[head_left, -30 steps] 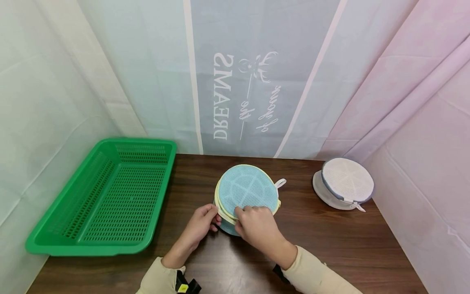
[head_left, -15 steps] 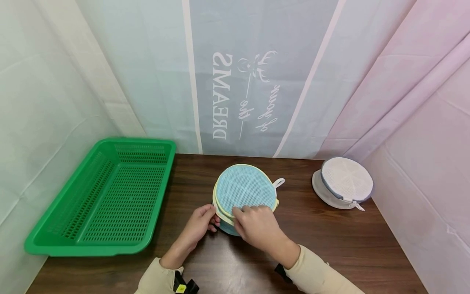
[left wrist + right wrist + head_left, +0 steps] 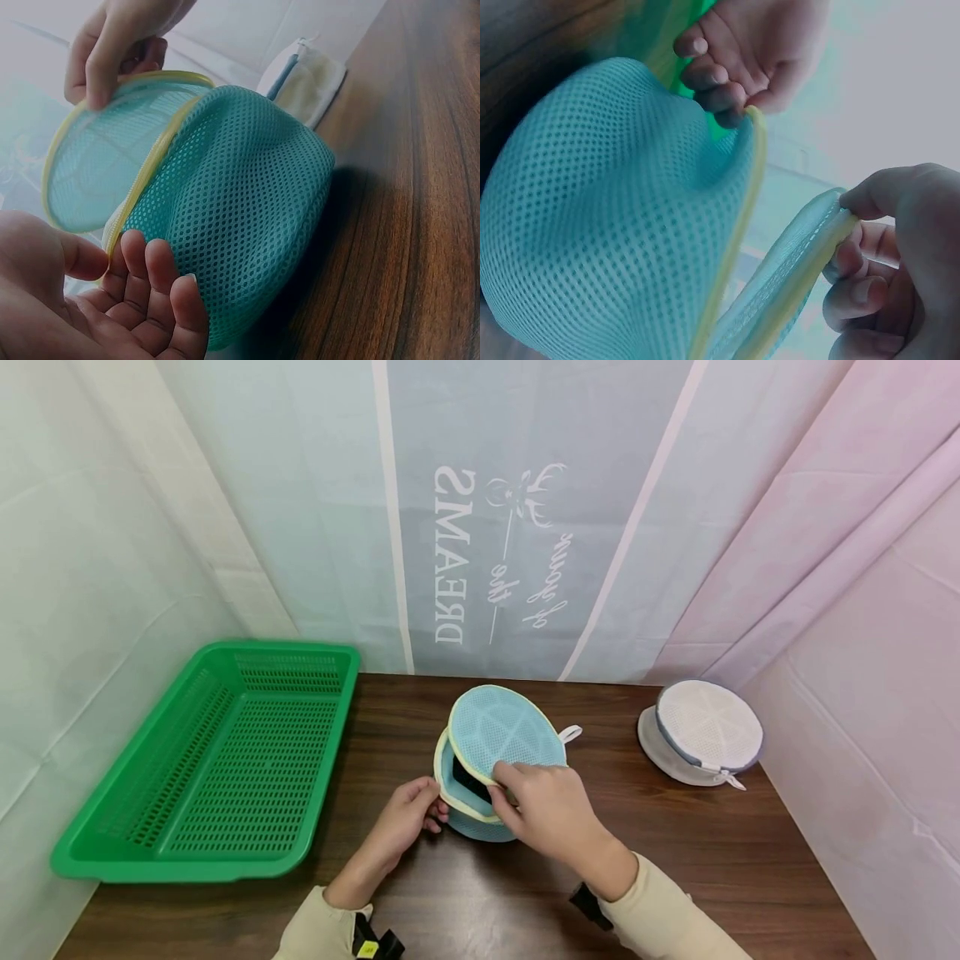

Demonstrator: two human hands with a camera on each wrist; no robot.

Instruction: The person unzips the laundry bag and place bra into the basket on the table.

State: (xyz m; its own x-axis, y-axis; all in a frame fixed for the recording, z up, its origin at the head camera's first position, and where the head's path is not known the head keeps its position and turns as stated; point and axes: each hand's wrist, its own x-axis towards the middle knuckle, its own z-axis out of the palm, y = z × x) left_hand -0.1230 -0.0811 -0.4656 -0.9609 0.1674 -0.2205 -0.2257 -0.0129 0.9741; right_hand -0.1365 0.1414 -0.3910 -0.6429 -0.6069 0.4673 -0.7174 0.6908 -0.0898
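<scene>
blue bag [image 3: 483,832] sat on the surface [image 3: 465,910], around mid-width, toward the far edge. its lid [image 3: 502,727] stood tilted, gapped at the near left, a dark thing [image 3: 471,781] showing inside, too hidden to name. left hand [image 3: 412,810] pinched the yellow rim [image 3: 142,180] between thumb and forefinger, other fingers loosely bent. right hand [image 3: 543,802] pinched the lid edge, thumb on top, remaining fingers curled below. white bag [image 3: 708,722] lay by the far right corner, green basket [image 3: 183,870] along the left edge. bag looked light, soft mesh, wall already dented, so likely to sag or slide if pulled; not fragile. rim seemed stiffer, probably the best hold; lid best taken by its piped edge.
</scene>
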